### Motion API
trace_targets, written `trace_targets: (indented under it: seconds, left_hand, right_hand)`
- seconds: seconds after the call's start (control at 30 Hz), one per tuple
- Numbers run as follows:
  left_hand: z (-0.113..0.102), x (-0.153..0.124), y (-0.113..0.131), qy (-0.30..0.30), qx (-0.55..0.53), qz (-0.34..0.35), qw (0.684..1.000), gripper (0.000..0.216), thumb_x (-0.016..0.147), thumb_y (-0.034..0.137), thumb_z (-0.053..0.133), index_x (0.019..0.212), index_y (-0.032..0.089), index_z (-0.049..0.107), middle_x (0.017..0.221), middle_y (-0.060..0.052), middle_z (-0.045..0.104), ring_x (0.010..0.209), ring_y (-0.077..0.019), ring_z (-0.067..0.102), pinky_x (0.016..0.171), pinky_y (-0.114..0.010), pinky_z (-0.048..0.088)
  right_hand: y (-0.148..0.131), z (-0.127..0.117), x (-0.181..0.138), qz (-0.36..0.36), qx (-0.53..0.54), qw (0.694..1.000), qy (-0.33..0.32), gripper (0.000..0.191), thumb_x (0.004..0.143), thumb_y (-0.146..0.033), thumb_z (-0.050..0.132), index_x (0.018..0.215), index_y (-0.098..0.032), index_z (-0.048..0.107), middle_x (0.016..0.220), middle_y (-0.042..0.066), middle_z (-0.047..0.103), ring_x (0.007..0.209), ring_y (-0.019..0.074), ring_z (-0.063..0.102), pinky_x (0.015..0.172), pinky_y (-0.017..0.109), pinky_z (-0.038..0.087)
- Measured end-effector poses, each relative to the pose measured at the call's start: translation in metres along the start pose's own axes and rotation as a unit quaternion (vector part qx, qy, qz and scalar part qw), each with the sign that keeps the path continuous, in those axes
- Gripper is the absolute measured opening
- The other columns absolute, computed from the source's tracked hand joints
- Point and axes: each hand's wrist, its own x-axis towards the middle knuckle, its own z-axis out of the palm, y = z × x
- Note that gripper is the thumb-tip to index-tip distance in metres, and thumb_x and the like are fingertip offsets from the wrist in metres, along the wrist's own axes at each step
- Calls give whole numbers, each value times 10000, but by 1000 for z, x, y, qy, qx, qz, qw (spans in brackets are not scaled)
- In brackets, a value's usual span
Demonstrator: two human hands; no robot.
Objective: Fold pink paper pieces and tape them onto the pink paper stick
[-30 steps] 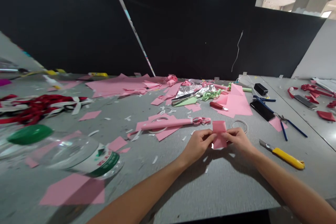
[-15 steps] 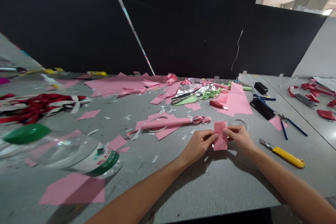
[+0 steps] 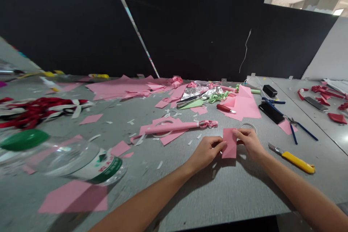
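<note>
A small rectangular piece of pink paper [image 3: 230, 144] is held upright between my two hands, above the grey table. My left hand [image 3: 208, 151] pinches its left edge between thumb and fingers. On the opposite side, my right hand [image 3: 248, 141] grips the paper near its upper right edge. Behind the right hand lies a round ring [image 3: 248, 125]. Left of the paper and farther back rests a rolled pink paper stick [image 3: 172, 127] with a looped pink end. To the right of my right hand is a yellow utility knife [image 3: 297, 161] with its blade showing.
A clear bottle [image 3: 73, 159] with a green cap lies at the left. Blue-handled pliers [image 3: 293, 130] and a black phone [image 3: 271, 112] are at the right. A red-handled cutter [image 3: 225, 108], pink sheets [image 3: 116, 87] and red and white strips [image 3: 43, 110] are farther back.
The pink paper has shifted slightly down and tilted a little. My right hand's grip now sits closer to the paper's top corner; both hands still hold it.
</note>
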Motion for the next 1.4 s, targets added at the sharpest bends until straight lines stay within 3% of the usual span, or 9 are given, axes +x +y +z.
trace_targets:
  seconds: [0.5, 0.73, 1.1, 1.4]
  left_hand:
    - [1, -2, 5, 15, 30, 28, 999, 374, 972, 418, 586, 708, 177, 698, 656, -5, 646, 650, -164, 527, 636, -287, 364]
    - [0, -2, 5, 23, 32, 26, 999, 399, 972, 442, 582, 684, 183, 677, 636, -4, 629, 639, -167, 521, 629, -289, 366]
    - [1, -1, 3, 27, -34, -2, 999, 421, 964, 511, 599, 715, 186, 696, 645, -2, 634, 624, -167, 556, 631, -281, 400]
    - [2, -1, 1, 48, -48, -9, 998, 416, 984, 494, 594, 709, 183, 626, 653, 17, 564, 636, -152, 501, 629, -283, 371]
  right_hand:
    - [0, -1, -1, -14, 15, 1000, 21, 476, 761, -646, 867, 704, -186, 759, 745, 59, 659, 731, 200, 594, 710, 345, 560]
    - [-4, 0, -3, -3, 2, 1000, -11, 476, 779, -674, 850, 742, -204, 782, 750, 51, 660, 730, 196, 605, 714, 345, 553]
    - [-3, 2, -5, -19, -14, 999, -26, 507, 784, -650, 850, 694, -157, 772, 682, 39, 626, 653, 169, 565, 675, 333, 525]
    - [-1, 5, -5, -34, -46, 998, -17, 505, 822, -662, 808, 737, -166, 776, 719, 43, 652, 682, 180, 595, 674, 323, 526]
